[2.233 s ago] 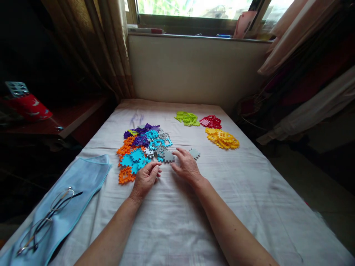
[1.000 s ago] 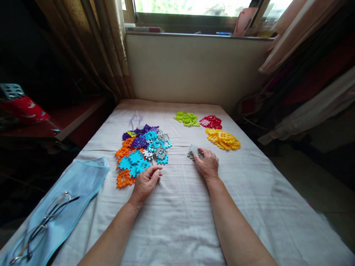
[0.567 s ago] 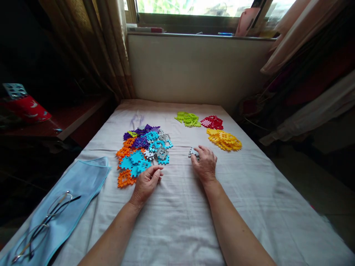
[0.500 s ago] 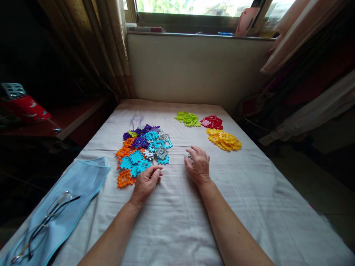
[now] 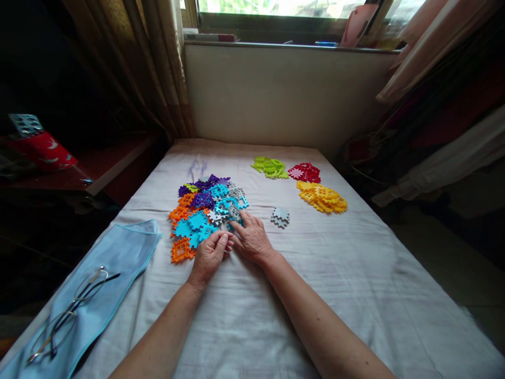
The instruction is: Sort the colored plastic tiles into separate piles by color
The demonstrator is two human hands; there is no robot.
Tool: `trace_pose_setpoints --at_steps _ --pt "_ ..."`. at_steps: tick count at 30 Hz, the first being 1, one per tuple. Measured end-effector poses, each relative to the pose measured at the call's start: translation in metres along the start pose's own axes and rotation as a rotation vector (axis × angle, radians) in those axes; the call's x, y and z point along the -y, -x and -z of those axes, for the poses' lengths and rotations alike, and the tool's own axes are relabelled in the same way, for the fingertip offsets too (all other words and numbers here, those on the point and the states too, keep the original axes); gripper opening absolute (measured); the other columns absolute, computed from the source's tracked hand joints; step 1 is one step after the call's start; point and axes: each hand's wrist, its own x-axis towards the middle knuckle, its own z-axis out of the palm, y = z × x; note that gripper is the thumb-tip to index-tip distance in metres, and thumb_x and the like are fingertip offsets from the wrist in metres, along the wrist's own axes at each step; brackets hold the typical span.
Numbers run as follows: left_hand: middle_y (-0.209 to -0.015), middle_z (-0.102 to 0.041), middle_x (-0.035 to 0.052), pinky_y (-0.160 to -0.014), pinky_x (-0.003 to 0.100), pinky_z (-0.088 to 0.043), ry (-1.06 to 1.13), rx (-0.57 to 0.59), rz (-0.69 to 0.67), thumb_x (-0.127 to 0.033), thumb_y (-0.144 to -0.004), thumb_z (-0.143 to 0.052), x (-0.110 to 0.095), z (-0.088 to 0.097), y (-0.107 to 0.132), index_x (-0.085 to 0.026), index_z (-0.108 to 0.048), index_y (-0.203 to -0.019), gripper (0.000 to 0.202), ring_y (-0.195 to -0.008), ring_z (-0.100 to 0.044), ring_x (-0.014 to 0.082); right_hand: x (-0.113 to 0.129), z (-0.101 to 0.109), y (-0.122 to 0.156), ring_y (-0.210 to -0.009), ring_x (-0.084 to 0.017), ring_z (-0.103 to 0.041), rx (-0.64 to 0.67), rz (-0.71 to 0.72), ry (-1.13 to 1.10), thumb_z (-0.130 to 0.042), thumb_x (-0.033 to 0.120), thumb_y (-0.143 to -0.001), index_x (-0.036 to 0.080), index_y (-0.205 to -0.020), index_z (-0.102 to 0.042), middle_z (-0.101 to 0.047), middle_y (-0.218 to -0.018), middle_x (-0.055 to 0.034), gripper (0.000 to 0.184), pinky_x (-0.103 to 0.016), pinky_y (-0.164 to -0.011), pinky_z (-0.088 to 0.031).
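Note:
A mixed heap of plastic lattice tiles (image 5: 205,213), orange, blue, purple and grey, lies on the white sheet (image 5: 355,273). My right hand (image 5: 251,238) rests at the heap's near right edge, fingers stretched out and touching the blue and grey tiles. My left hand (image 5: 209,255) lies beside it, fingers curled loosely, its tips near a blue tile; nothing shows in them. A small stack of grey tiles (image 5: 280,216) sits apart to the right of my right hand.
Sorted piles lie further back: green tiles (image 5: 270,167), red tiles (image 5: 304,172), yellow tiles (image 5: 323,198). A light blue cloth (image 5: 118,252) with glasses (image 5: 65,321) on it lies at the left. A wall and window sill stand behind the bed.
My right hand set a grey tile down on the grey stack at the right, let go and came back left to the mixed heap. My left hand barely moved.

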Motion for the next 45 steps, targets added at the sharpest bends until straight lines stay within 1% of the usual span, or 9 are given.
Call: trace_pose_setpoints --at_steps 4,9,14,16,19,21,32,39,45 --pt "-0.073 -0.07 0.0047 -0.054 0.023 -0.053 0.01 0.003 -0.002 -0.068 -0.076 -0.059 0.002 0.0 0.0 -0.016 -0.071 -0.088 0.054 -0.061 -0.064 0.0138 0.0 -0.003 0.0 -0.133 -0.031 -0.042 -0.074 -0.007 -0.028 -0.055 0.042 -0.092 0.018 -0.132 -0.058 -0.045 -0.147 -0.018 0.047 -0.047 -0.107 -0.035" --pt "-0.074 -0.07 0.0048 -0.056 0.023 -0.053 0.0 0.004 0.0 -0.067 -0.077 -0.058 0.004 -0.001 0.0 -0.017 -0.071 -0.089 0.053 -0.063 -0.065 0.0139 -0.008 -0.005 0.0 -0.123 -0.028 -0.052 -0.297 -0.044 -0.145 -0.052 0.035 -0.093 0.013 -0.13 -0.059 -0.059 -0.132 -0.0169 0.044 -0.043 -0.103 -0.041" --pt "-0.074 -0.07 0.0054 -0.056 0.023 -0.052 -0.029 -0.007 0.004 -0.066 -0.077 -0.058 0.004 -0.001 0.001 -0.016 -0.071 -0.089 0.052 -0.063 -0.065 0.0144 -0.049 0.013 0.004 -0.098 -0.021 -0.064 -0.561 -0.192 -0.335 -0.045 0.031 -0.093 0.022 -0.107 -0.07 -0.071 -0.104 -0.0086 0.03 -0.035 -0.091 -0.049" --pt "-0.074 -0.07 0.0055 -0.056 0.023 -0.053 -0.038 -0.005 0.003 -0.065 -0.077 -0.058 0.004 -0.001 0.001 -0.016 -0.07 -0.089 0.052 -0.063 -0.065 0.0147 -0.069 0.022 0.008 -0.088 -0.02 -0.064 -0.619 -0.347 -0.363 -0.046 0.032 -0.09 0.021 -0.115 -0.067 -0.072 -0.098 -0.0075 0.035 -0.033 -0.082 -0.051" --pt "-0.074 -0.07 0.0053 -0.057 0.023 -0.052 -0.047 -0.003 -0.007 -0.063 -0.078 -0.058 0.003 -0.002 0.001 -0.016 -0.07 -0.089 0.049 -0.063 -0.065 0.0146 -0.093 0.03 0.014 -0.07 -0.018 -0.061 -0.61 -0.607 -0.329 -0.05 0.035 -0.084 0.019 -0.134 -0.054 -0.071 -0.088 -0.0042 0.053 -0.032 -0.072 -0.05" --pt "-0.074 -0.07 0.005 -0.057 0.023 -0.053 -0.05 -0.003 -0.016 -0.061 -0.079 -0.058 0.004 -0.002 0.002 -0.017 -0.07 -0.089 0.048 -0.063 -0.065 0.0146 -0.102 0.031 0.017 -0.068 -0.018 -0.059 -0.563 -0.69 -0.307 -0.049 0.036 -0.082 0.018 -0.133 -0.055 -0.07 -0.085 -0.0041 0.055 -0.032 -0.073 -0.049" --pt "-0.074 -0.07 0.0046 -0.058 0.024 -0.054 -0.061 0.004 -0.033 -0.058 -0.082 -0.057 0.007 -0.002 0.002 -0.017 -0.071 -0.091 0.044 -0.063 -0.066 0.0146 -0.12 0.017 0.019 -0.093 -0.024 -0.06 -0.554 -0.734 -0.227 -0.047 0.037 -0.08 0.014 -0.112 -0.069 -0.064 -0.107 -0.014 0.046 -0.04 -0.091 -0.047" --pt "-0.075 -0.071 0.0049 -0.059 0.026 -0.054 -0.109 0.013 -0.067 -0.052 -0.086 -0.053 0.01 -0.002 0.003 -0.018 -0.07 -0.093 0.039 -0.064 -0.067 0.0159 -0.13 0.015 0.021 -0.086 -0.022 -0.062 -0.644 -0.715 -0.302 -0.046 0.04 -0.081 0.013 -0.111 -0.069 -0.068 -0.104 -0.0135 0.047 -0.038 -0.085 -0.05" --pt "-0.084 -0.073 0.0046 -0.072 0.029 -0.053 -0.452 -0.064 -0.366 -0.038 -0.089 -0.054 -0.002 0.003 0.005 -0.023 -0.07 -0.093 0.023 -0.074 -0.067 0.0175 -0.163 0.024 0.033 -0.072 -0.02 -0.066 -0.745 -0.847 -0.484 -0.047 0.045 -0.077 0.015 -0.097 -0.073 -0.073 -0.089 -0.0098 0.044 -0.035 -0.072 -0.053"
